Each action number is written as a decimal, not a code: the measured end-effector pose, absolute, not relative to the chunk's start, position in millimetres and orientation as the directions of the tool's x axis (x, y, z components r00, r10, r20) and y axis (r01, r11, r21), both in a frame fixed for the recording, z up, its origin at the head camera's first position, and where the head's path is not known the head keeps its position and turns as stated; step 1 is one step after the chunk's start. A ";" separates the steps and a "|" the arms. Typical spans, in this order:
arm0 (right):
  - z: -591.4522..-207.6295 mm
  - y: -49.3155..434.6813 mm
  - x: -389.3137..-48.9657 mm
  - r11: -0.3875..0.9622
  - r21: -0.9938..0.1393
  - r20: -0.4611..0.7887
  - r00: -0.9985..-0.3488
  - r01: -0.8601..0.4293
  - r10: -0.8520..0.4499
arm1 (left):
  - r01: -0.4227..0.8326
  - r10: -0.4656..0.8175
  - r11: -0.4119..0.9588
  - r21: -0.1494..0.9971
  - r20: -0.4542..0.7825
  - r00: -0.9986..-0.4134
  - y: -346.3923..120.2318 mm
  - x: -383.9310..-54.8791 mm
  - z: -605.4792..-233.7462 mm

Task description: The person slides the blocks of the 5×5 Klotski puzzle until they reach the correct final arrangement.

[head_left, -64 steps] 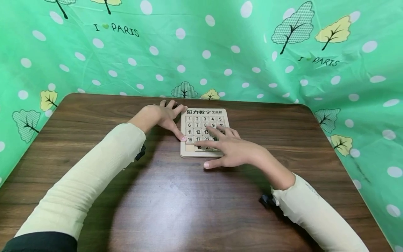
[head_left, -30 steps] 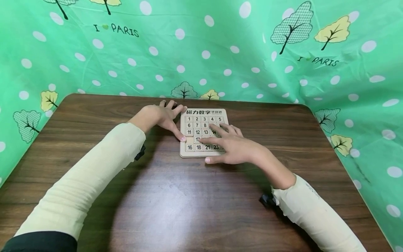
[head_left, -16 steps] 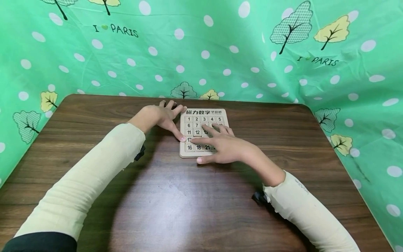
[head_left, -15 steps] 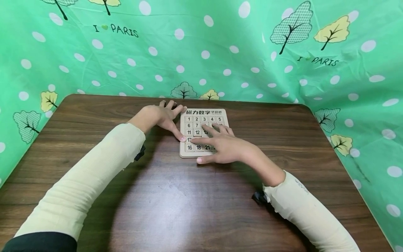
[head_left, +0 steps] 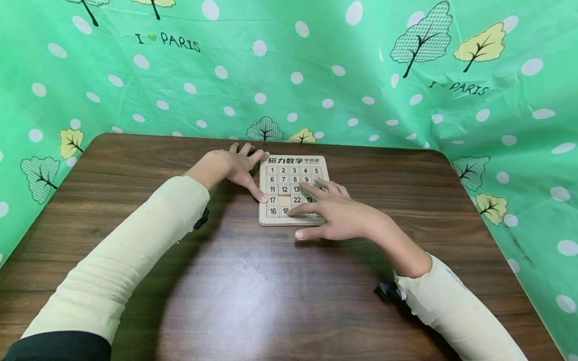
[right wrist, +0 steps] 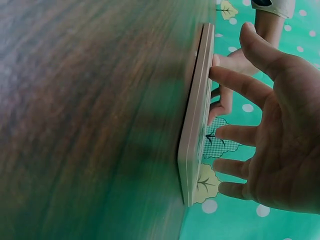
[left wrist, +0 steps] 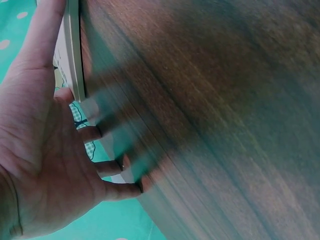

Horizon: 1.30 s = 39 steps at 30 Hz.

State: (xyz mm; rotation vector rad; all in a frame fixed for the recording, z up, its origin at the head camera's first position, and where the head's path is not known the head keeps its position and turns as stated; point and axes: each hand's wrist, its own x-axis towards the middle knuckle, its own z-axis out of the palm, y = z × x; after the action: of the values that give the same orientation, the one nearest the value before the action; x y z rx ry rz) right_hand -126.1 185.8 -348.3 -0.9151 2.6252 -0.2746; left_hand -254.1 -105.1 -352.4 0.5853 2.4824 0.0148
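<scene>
A pale number sliding puzzle point(head_left: 293, 220) lies flat on the table, with Chinese characters across its top border. Its fourth row shows tile 17 point(head_left: 272, 200), then a vacant square, then tile 22 point(head_left: 297, 199). Tile 16 point(head_left: 273, 211) sits at bottom left. My left hand point(head_left: 232, 168) rests at the puzzle's left side, thumb against the edge and index finger at the top corner, fingers spread. Over the lower right part is my right hand point(head_left: 340, 213), its extended index fingertip at tile 18 point(head_left: 284, 211). Several right-hand tiles are hidden beneath it.
The dark wooden table point(head_left: 235, 286) extends around the puzzle. Behind it and at both sides hangs a green curtain point(head_left: 289, 60) with white dots and printed trees. Both forearms wear pale sleeves point(head_left: 149, 245) with black items at the wrists.
Tile 16 has slid down into the bottom-left corner and tile 17 left into its former place, so the vacant square moved. My right hand has shifted right, its index finger toward the bottom row.
</scene>
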 end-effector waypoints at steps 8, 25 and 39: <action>-351.8 183.8 -134.3 0.801 -0.242 -0.257 -0.760 -0.548 -0.597 | 0.409 0.408 0.904 0.127 -0.539 -0.737 -104.8 -255.6 -353.1; -348.7 207.4 -130.7 0.794 -0.315 -0.222 -0.773 -0.520 -0.594 | 0.402 0.398 0.908 0.120 -0.550 -0.734 -104.4 -256.0 -353.5; -351.2 192.6 -128.0 0.765 -0.300 -0.240 -0.731 -0.570 -0.639 | 0.402 0.400 0.907 0.125 -0.551 -0.732 -104.1 -251.9 -350.4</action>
State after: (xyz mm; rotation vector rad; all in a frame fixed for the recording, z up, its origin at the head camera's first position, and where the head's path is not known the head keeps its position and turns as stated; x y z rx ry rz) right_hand -128.0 192.6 -351.2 -0.9306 2.6326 -0.2942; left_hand -251.9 -104.1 -350.4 0.5735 2.4758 -0.0034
